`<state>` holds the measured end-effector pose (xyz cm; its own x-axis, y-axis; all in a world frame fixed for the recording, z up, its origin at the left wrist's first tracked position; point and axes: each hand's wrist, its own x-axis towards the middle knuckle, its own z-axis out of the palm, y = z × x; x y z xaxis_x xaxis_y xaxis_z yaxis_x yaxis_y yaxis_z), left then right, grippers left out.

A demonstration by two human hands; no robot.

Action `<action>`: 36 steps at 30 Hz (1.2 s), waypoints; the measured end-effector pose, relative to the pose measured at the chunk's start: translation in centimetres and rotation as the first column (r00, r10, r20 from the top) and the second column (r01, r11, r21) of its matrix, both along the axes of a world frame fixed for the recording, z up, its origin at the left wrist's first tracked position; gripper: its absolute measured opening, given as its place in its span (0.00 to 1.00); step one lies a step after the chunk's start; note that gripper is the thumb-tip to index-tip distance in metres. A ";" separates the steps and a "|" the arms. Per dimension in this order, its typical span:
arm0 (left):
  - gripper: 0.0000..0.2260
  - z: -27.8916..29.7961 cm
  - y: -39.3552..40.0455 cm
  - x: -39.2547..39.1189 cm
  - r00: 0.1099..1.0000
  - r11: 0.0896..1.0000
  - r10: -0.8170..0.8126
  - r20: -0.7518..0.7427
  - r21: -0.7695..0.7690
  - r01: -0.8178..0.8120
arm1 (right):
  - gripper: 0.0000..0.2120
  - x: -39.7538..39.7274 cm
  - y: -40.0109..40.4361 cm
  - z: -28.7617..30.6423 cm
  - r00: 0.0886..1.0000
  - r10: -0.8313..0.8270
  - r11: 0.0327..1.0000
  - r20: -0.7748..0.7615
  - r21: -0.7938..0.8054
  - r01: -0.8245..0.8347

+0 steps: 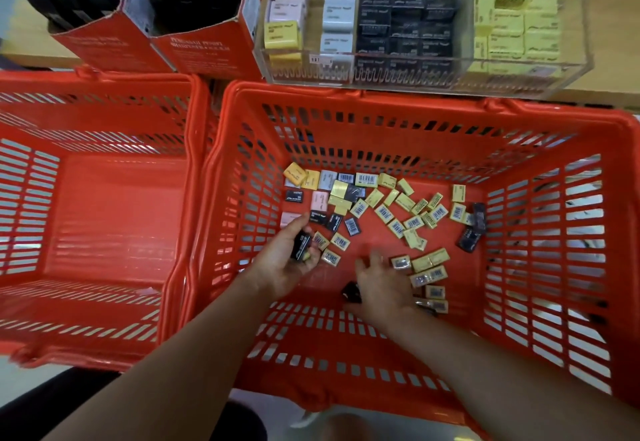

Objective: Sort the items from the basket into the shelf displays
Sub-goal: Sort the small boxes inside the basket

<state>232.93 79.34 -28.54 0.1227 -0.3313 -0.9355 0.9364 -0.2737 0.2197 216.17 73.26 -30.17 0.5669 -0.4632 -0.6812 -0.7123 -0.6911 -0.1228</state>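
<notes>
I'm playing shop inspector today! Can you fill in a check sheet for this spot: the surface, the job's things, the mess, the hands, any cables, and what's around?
Surface: wooden shelf at top; pale floor at bottom left.
Job's things: red basket holding many small boxes, mostly yellow, some black, grey and pink; clear display bin with compartments of pink, grey, black and yellow boxes.
Clutter: second red basket beside it, nothing seen inside.
Hands: left hand grips a black box; right hand reaches down among the boxes with a dark item by it, grip unclear.
Cables: nothing seen.
Surroundings: red cardboard cartons of black items on the shelf.
</notes>
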 end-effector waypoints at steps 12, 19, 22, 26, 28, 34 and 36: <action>0.11 0.2 -1.0 -0.6 0.998 0.998 -0.057 0.024 0.006 0.057 | 0.22 0.7 -4.4 1.7 0.676 -0.549 0.835 0.493 0.368 0.410; 0.17 1.5 -2.1 -1.6 0.988 0.936 -0.148 -0.040 -0.327 0.127 | 0.36 3.5 -3.2 4.7 0.478 -0.596 0.801 0.645 0.512 0.309; 0.15 1.2 -2.0 -1.0 0.994 0.937 -0.112 0.003 -0.333 0.106 | 0.39 3.8 -4.0 4.8 0.457 -0.621 0.774 0.637 0.590 0.230; 0.12 0.4 -2.1 0.7 0.998 0.991 -0.005 0.070 -0.134 0.014 | 0.27 3.6 -7.3 3.4 0.522 -0.448 0.894 0.726 0.354 0.274; 0.10 0.2 -2.2 1.4 0.995 0.998 0.053 0.087 -0.038 -0.050 | 0.30 4.1 -9.1 2.1 0.742 -0.294 0.956 0.603 0.203 0.214; 0.16 0.8 -2.3 1.6 0.999 0.999 0.021 0.038 -0.034 -0.020 | 0.36 7.3 -9.5 -0.9 0.954 0.123 0.992 0.275 -0.039 -0.116; 0.16 1.0 -2.2 1.4 0.999 0.999 0.018 0.034 -0.049 -0.016 | 0.34 8.3 -8.8 -1.5 0.963 0.127 0.987 0.236 -0.127 -0.099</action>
<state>234.30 77.17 -27.54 0.1602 -0.3740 -0.9135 0.9326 -0.2459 0.2642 224.43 64.50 -31.69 0.7615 -0.4530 -0.4636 -0.5876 -0.7844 -0.1988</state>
